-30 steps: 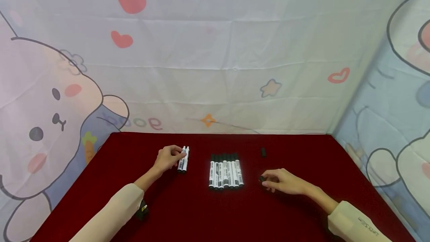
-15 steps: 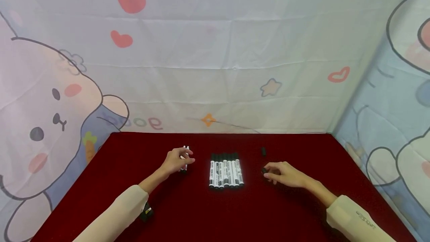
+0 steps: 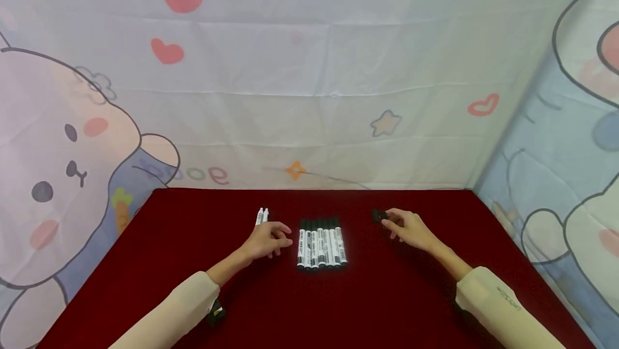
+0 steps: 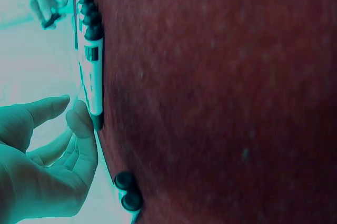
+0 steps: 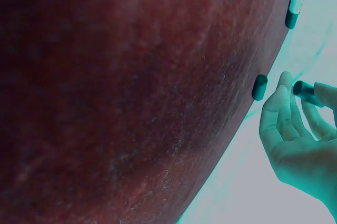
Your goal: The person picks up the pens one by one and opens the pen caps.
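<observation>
In the head view my right hand (image 3: 410, 228) pinches a black marker cap (image 5: 308, 94) between thumb and fingers. Just left of it a second black cap (image 5: 259, 87) lies on the red cloth. My left hand (image 3: 266, 240) hovers between two groups of markers, its fingers loosely bent and holding nothing. Behind it lie two uncapped white markers (image 3: 261, 216) side by side, their lower parts hidden by the hand. A row of several white markers with black caps (image 3: 321, 248) lies at the middle, right of my left fingertips; the left wrist view shows a gap between them.
A dark red cloth (image 3: 309, 306) covers the table. A small black object with a yellow mark (image 3: 216, 313) is at the left sleeve, partly hidden. Behind the table hangs a printed curtain (image 3: 271, 69), with another printed side on the right.
My left hand has left the two uncapped markers and moved right and nearer, toward the capped row. My right hand has carried its cap away from me, beside the lying cap.
</observation>
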### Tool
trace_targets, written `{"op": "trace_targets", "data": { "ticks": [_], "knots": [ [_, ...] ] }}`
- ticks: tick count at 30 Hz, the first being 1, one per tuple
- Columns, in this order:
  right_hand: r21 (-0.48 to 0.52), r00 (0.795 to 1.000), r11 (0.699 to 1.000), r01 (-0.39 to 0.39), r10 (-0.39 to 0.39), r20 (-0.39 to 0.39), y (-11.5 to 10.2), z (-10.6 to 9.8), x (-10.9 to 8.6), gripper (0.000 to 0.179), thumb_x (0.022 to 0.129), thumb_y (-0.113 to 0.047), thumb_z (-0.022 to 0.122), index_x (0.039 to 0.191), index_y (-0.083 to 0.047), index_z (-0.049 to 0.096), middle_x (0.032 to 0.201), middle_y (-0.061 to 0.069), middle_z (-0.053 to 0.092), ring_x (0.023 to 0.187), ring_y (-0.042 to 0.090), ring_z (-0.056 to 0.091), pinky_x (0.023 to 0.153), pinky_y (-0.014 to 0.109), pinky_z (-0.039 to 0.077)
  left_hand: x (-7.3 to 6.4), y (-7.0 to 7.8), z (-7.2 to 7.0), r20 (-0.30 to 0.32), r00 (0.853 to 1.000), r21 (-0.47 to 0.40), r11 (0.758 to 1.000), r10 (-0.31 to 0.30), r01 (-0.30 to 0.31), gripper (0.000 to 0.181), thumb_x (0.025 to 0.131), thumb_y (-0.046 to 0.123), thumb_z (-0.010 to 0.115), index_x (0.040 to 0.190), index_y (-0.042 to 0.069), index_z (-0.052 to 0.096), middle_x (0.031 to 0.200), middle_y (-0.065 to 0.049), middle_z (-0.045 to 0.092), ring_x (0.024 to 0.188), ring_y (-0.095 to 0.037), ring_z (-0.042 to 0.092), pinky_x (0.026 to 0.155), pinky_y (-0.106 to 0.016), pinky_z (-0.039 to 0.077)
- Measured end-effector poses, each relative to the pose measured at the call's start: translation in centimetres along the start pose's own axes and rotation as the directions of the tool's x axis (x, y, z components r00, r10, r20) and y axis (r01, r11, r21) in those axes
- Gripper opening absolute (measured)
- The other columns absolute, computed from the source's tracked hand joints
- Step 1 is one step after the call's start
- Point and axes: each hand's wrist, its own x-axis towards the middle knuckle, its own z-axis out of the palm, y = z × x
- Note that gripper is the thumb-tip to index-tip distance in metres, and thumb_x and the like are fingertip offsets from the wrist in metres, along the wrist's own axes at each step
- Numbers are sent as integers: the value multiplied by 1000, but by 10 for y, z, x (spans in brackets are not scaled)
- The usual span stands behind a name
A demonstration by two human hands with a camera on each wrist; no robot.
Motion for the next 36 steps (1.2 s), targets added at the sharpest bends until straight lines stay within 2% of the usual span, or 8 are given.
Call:
{"op": "trace_targets", "data": {
  "ticks": [4,8,15,23,31,36],
  "knots": [
    [17,997,998,-67,68,-48,4,-2,6,37,105,-18,59,130,8,60,107,27,71,76,20,70,59,29,58,0,0,9,26,1000,8,1000,11,-11,32,92,8,72,119,-8,66,88,-15,72,60,-16,66,51,-29,55],
    [37,992,995,-98,100,-72,9,-1,11,40,105,-20,58,132,9,59,115,30,69,84,26,72,62,29,59,0,0,18,45,999,22,1000,6,-7,31,92,8,72,119,-7,66,90,-15,73,62,-16,67,52,-30,57],
    [59,982,984,-165,170,-79,19,3,17,41,107,-22,56,132,10,57,110,27,71,79,22,71,62,27,57,0,2,25,49,999,-2,1000,15,-15,32,93,9,71,119,-8,65,91,-15,72,65,-18,68,54,-32,58],
    [68,970,973,-220,226,-88,18,7,24,43,107,-22,55,131,13,58,107,27,73,75,16,70,60,26,55,-2,1,26,35,999,-1,1000,6,-6,32,92,10,72,119,-6,64,91,-17,72,62,-17,67,53,-31,57],
    [65,962,968,-243,249,-109,21,10,28,40,103,-17,61,128,15,59,100,26,75,69,12,69,54,24,54,2,0,30,10,1000,32,999,26,-26,33,92,11,74,117,-6,62,88,-15,73,58,-13,64,49,-25,50],
    [66,955,957,-284,288,-75,19,10,33,47,103,-19,62,131,18,55,97,25,76,66,11,70,55,24,55,2,-1,32,2,1000,33,999,18,-18,35,91,14,75,116,-6,61,85,-13,73,55,-10,60,48,-22,43]
  ]
}}
